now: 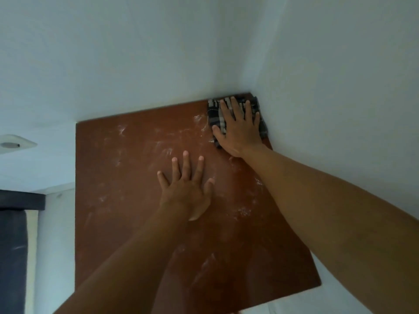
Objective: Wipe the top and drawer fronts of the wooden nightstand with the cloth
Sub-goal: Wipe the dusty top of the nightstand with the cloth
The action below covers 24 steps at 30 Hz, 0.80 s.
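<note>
The reddish-brown wooden nightstand top [127, 177] fills the middle of the head view, streaked with whitish dust smears. A dark plaid cloth [215, 112] lies at its far right corner, against the walls. My right hand [240, 130] presses flat on the cloth with straight, spread fingers. My left hand [188, 189] rests flat on the bare wood near the middle of the top, fingers spread. The drawer fronts are out of sight.
White walls meet at the corner behind the nightstand's far right. A dark blue bed edge [13, 234] stands at the lower left. A white wall fitting [13, 143] sits at the left.
</note>
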Motion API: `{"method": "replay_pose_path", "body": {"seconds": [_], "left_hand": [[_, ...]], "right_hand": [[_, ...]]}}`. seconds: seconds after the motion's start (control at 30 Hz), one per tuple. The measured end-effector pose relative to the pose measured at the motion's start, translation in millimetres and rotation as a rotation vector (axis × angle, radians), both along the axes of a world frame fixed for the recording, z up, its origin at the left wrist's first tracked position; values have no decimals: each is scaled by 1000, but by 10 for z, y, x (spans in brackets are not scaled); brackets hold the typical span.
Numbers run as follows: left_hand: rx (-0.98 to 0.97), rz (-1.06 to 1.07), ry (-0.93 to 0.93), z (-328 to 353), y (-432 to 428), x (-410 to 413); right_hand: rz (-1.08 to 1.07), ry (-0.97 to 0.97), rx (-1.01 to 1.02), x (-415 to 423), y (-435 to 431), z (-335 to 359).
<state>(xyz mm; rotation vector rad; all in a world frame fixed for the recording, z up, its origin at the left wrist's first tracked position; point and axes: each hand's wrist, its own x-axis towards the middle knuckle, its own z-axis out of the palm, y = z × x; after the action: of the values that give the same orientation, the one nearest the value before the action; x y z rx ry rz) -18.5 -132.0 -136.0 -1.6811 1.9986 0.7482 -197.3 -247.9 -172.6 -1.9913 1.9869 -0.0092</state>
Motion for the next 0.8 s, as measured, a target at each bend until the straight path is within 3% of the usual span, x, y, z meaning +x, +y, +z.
{"method": "replay_pose_path", "body": {"seconds": [0.43, 0.8], "left_hand": [[-81, 80, 9, 62, 137, -74], [-53, 78, -27, 121, 1095, -237]], "right_hand": [[4, 14, -38, -207, 1524, -21], [7, 16, 43, -339, 2877, 126]]}}
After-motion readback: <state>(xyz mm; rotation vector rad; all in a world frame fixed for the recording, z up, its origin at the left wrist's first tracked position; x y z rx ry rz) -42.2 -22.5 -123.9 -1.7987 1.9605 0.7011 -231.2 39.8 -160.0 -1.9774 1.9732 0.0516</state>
